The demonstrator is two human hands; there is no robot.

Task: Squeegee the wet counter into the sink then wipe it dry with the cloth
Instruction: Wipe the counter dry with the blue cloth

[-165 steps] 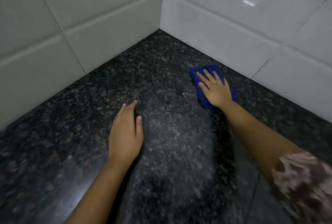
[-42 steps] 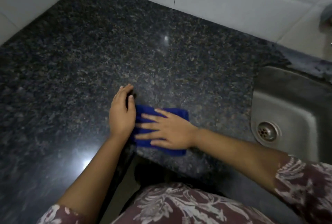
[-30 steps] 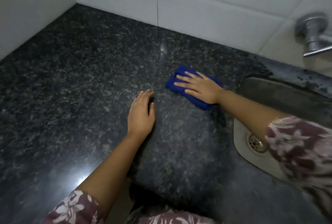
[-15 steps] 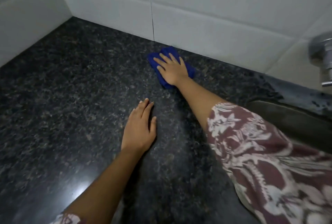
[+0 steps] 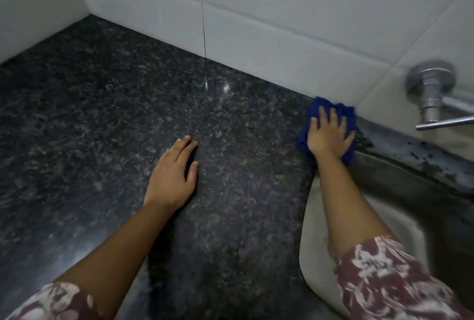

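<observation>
A blue cloth (image 5: pixel 346 112) lies on the dark speckled granite counter (image 5: pixel 107 114), at the back corner of the steel sink (image 5: pixel 318 230) and close to the tiled wall. My right hand (image 5: pixel 329 135) presses flat on the cloth with its fingers spread and straight. My left hand (image 5: pixel 174 176) rests flat on the bare counter in the middle, palm down, well to the left of the cloth. No squeegee is in view.
White wall tiles (image 5: pixel 256 17) border the counter at the back and left. A chrome tap (image 5: pixel 433 96) sticks out of the wall above the sink's back rim. The counter's front edge runs along the bottom left.
My right hand has slid the cloth to the right along the back wall, from the middle of the counter to the sink's corner. My left hand stays flat in place.
</observation>
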